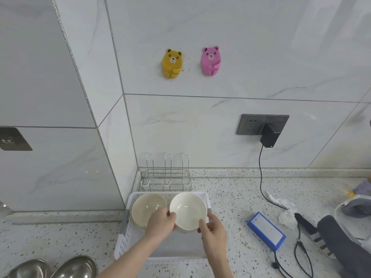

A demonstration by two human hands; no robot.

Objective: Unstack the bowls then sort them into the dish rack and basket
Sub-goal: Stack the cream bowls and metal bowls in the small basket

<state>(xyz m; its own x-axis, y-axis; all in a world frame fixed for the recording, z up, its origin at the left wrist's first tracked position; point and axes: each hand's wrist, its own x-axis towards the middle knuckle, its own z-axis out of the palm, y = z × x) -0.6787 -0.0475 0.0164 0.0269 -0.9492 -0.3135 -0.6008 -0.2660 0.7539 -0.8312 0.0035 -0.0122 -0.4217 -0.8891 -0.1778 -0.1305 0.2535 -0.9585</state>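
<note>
A white bowl [187, 210] hangs over the right half of the white plastic basket [125, 240], gripped by both hands. My left hand [160, 222] pinches its near-left rim and my right hand [212, 227] holds its near-right rim. A cream bowl [147, 207] sits in the basket's left half, partly behind my left hand. The wire dish rack [166, 180] stands behind the basket against the wall, with nothing in it. Two steel bowls [76, 266] lie at the lower left on the counter.
On the speckled counter to the right lie a blue battery pack [266, 230], black cables [301, 253], crumpled tissue [285, 209] and a dark grey device [341, 243]. A charger [270, 136] is plugged into the wall socket. The tiled corner closes in on the left.
</note>
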